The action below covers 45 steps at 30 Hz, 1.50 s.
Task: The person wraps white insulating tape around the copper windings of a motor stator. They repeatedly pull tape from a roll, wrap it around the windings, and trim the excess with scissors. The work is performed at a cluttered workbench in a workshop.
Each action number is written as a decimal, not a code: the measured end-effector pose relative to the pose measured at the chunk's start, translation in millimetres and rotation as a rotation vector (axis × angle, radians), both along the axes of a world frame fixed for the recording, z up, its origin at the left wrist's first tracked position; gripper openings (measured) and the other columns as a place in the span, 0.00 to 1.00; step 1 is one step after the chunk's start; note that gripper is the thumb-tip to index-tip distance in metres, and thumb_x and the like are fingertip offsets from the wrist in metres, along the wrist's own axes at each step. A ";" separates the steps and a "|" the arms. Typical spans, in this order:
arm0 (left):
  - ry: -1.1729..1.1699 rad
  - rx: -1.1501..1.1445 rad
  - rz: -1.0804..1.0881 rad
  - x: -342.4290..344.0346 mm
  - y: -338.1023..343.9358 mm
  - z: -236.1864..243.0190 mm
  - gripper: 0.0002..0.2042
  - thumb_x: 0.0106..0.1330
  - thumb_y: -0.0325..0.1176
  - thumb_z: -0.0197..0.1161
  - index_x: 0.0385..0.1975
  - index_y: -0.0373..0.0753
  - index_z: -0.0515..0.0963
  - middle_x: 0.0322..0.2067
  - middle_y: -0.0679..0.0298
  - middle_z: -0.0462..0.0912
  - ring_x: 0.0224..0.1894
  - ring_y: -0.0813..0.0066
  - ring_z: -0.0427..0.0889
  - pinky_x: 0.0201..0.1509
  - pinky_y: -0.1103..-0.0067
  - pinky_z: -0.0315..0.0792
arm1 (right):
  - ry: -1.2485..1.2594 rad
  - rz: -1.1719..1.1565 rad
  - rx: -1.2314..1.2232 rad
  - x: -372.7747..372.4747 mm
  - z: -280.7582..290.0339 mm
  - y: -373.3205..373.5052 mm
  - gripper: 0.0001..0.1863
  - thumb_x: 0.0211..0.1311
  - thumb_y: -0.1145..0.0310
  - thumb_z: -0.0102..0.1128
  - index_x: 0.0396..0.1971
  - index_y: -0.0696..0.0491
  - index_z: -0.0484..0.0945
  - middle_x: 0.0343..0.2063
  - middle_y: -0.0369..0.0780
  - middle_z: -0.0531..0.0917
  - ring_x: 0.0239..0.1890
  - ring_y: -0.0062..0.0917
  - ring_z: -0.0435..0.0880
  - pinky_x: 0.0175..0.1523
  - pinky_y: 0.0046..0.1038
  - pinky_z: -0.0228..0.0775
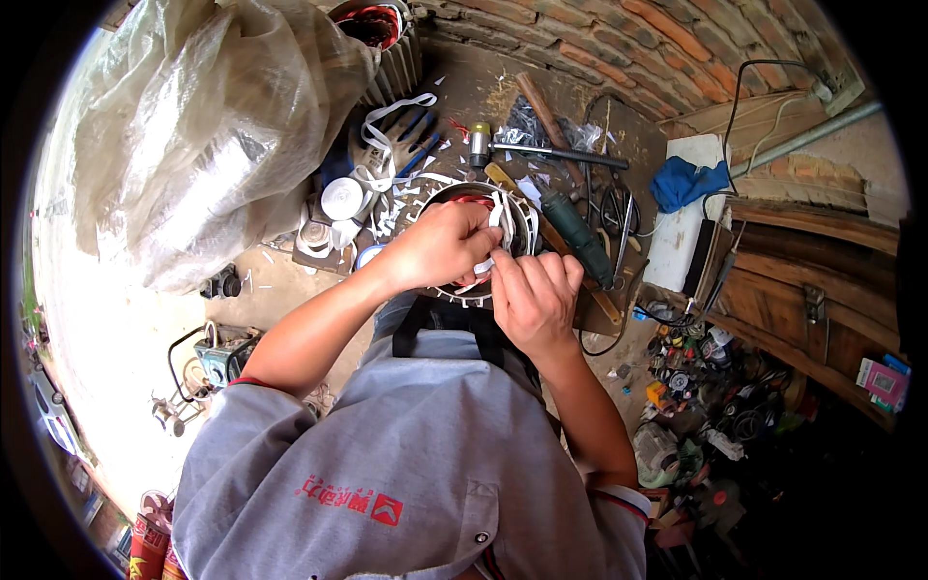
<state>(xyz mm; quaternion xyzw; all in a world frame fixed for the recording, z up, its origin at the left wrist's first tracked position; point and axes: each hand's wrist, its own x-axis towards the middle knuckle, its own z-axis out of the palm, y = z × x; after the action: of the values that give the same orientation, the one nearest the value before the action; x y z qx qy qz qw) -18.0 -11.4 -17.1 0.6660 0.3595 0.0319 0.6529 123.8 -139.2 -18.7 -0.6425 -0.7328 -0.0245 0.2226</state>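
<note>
A round motor stator (527,228) with a finned metal rim sits on the work surface in front of me. Red wire windings (471,200) show inside it, partly wrapped in white cloth tape (497,209). From the left, my left hand (447,242) reaches over the ring, fingers closed on the tape. My right hand (534,294) is at the ring's near right side, thumb and fingertips pinched on the tape's lower part. The fingers hide much of the ring's middle.
Left of the ring lie a white tape roll (341,199), a work glove (382,153) and tape scraps. To the right are a dark green cylindrical tool (577,232), scissors (623,237) and a hammer (565,152). A plastic-covered heap (213,145) stands far left.
</note>
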 end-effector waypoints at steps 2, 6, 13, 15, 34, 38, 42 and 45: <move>-0.014 -0.086 0.004 -2.0 1.0 6.0 0.10 0.72 0.31 0.56 0.29 0.33 0.71 0.23 0.65 0.78 0.24 0.81 0.81 0.25 0.81 0.75 | -0.020 0.001 -0.001 -1.0 2.2 0.8 0.08 0.54 0.70 0.64 0.35 0.52 0.82 0.24 0.35 0.73 0.31 0.28 0.72 0.44 0.34 0.59; -0.175 0.127 -0.128 -17.9 2.0 21.5 0.07 0.62 0.25 0.60 0.35 0.33 0.69 0.24 0.56 0.77 0.25 0.64 0.80 0.30 0.69 0.71 | 0.049 -0.038 -0.211 -6.9 30.2 0.4 0.05 0.54 0.72 0.59 0.31 0.53 0.80 0.22 0.37 0.75 0.27 0.31 0.76 0.39 0.34 0.64; -0.357 0.427 -0.348 -25.6 -5.0 6.1 0.13 0.52 0.24 0.69 0.33 0.35 0.71 0.36 0.57 0.73 0.39 0.54 0.79 0.38 0.65 0.74 | 0.954 -0.229 -0.652 -6.5 14.1 -11.3 0.06 0.61 0.73 0.60 0.36 0.58 0.78 0.20 0.41 0.79 0.19 0.30 0.79 0.25 0.31 0.68; -0.356 0.445 -0.370 -24.1 -6.1 3.2 0.13 0.52 0.26 0.70 0.34 0.35 0.72 0.38 0.57 0.73 0.39 0.53 0.79 0.40 0.64 0.74 | 1.311 -0.306 -0.755 -5.5 9.3 -17.4 0.04 0.65 0.73 0.58 0.35 0.58 0.77 0.19 0.35 0.77 0.18 0.20 0.74 0.24 0.25 0.63; -0.384 0.451 -0.398 -5.6 3.7 5.6 0.04 0.63 0.24 0.60 0.33 0.35 0.70 0.27 0.54 0.74 0.33 0.48 0.76 0.34 0.64 0.69 | 0.432 -0.151 -0.072 -25.0 0.9 -24.8 0.05 0.60 0.72 0.64 0.32 0.55 0.76 0.17 0.41 0.79 0.18 0.36 0.79 0.26 0.35 0.67; -0.248 0.308 -0.424 -2.0 9.8 -0.1 0.05 0.63 0.23 0.60 0.34 0.34 0.71 0.24 0.55 0.76 0.29 0.50 0.77 0.31 0.66 0.69 | 0.363 -0.202 0.012 -24.6 -3.2 -25.4 0.05 0.58 0.74 0.65 0.33 0.56 0.78 0.18 0.42 0.80 0.17 0.36 0.79 0.25 0.34 0.66; -0.115 0.134 -0.493 5.5 17.8 6.3 0.04 0.64 0.22 0.58 0.35 0.34 0.71 0.22 0.58 0.78 0.24 0.67 0.81 0.29 0.72 0.71 | 0.238 -0.169 0.002 -25.3 -5.3 -24.5 0.04 0.58 0.75 0.65 0.33 0.57 0.80 0.19 0.42 0.82 0.17 0.35 0.79 0.25 0.32 0.65; -0.093 0.096 -0.478 6.2 21.0 5.2 0.04 0.64 0.23 0.56 0.37 0.33 0.71 0.25 0.58 0.80 0.24 0.72 0.81 0.29 0.73 0.73 | 0.286 -0.179 -0.019 -27.3 -5.5 -25.8 0.04 0.61 0.74 0.59 0.35 0.56 0.80 0.16 0.40 0.79 0.17 0.33 0.78 0.25 0.32 0.64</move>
<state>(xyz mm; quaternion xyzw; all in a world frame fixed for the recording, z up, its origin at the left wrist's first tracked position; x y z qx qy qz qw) -11.9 9.6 -11.9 0.7600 0.1593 -0.0759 0.6255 96.5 -165.0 -24.2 -0.7042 -0.6338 0.0544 0.3153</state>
